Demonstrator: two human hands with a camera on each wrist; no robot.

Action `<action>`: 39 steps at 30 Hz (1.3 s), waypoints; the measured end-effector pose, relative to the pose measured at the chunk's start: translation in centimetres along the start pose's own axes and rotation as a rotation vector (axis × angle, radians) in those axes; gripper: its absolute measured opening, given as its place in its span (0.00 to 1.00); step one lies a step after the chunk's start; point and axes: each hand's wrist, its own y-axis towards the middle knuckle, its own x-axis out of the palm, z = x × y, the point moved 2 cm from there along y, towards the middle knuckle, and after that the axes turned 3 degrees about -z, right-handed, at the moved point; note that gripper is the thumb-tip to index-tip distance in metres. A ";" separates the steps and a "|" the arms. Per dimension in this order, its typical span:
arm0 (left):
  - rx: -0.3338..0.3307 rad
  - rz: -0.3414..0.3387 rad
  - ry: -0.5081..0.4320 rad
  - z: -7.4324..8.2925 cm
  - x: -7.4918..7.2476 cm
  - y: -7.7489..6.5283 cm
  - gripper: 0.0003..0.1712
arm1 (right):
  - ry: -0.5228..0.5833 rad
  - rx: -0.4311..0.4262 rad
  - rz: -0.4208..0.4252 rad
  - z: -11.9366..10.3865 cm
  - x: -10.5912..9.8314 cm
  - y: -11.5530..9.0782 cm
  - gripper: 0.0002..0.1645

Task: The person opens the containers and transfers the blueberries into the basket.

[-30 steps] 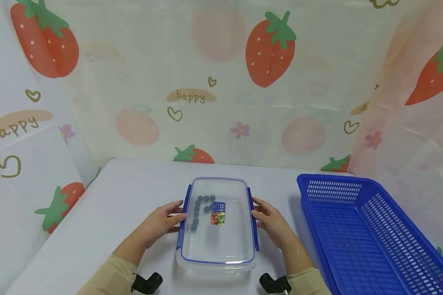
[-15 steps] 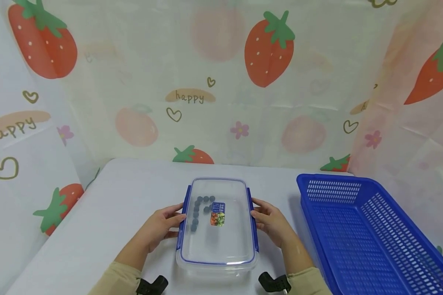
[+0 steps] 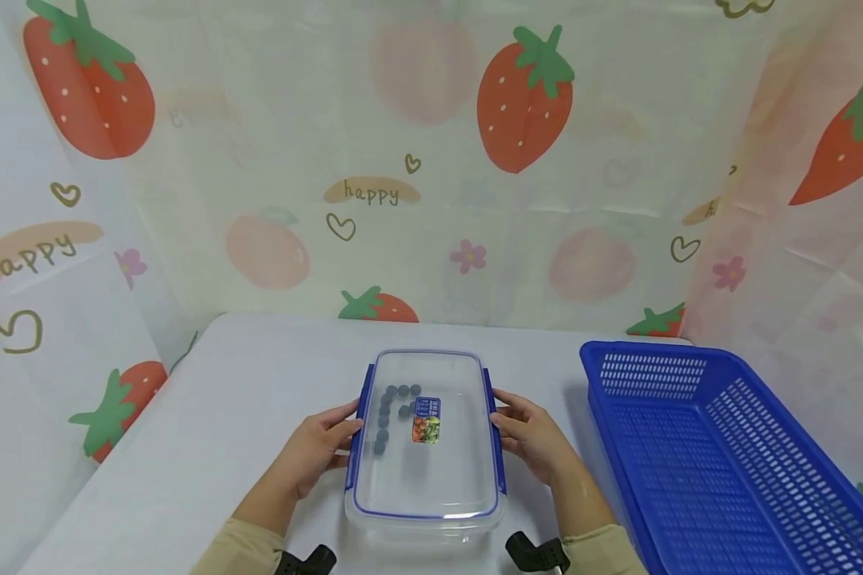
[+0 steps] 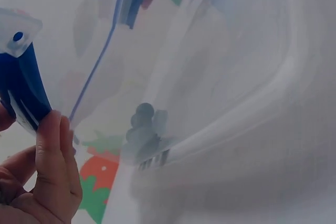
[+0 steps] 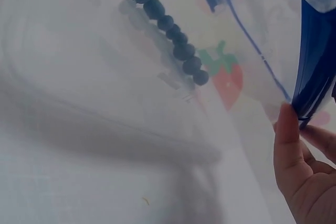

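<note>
A clear rectangular food container (image 3: 439, 479), with a blue-lined transparent lid and blue side clasps, stands on the table. My left hand (image 3: 312, 447) pinches the left clasp (image 4: 29, 85) between thumb and fingers. On the other side, the right clasp (image 5: 312, 66) is pinched by my right hand (image 3: 535, 443). Through the lid shows a hooked row of several dark blue-grey bead-like balls (image 5: 176, 38). A small label with a colourful vegetable picture (image 3: 426, 427) is on the lid. The container partly hides the far fingers of both hands.
To the right stands a large blue perforated plastic basket (image 3: 690, 455). A white cloth covers the table (image 3: 288, 351). Strawberry-printed curtains (image 3: 403, 120) enclose the back and sides. A black wrist mount shows at each sleeve.
My left wrist and forearm have swung slightly to the right, while the fingers stay at the clasp. The right hand and the container hold nearly still.
</note>
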 end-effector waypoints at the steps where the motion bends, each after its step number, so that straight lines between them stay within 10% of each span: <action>1: 0.005 0.005 -0.002 0.0 0.1 0.0 0.27 | -0.001 0.002 0.000 0.0 0.0 0.0 0.32; 39: 0.011 0.021 -0.037 -0.2 0.1 0.5 0.25 | 0.025 0.023 -0.034 -0.2 -0.2 0.2 0.34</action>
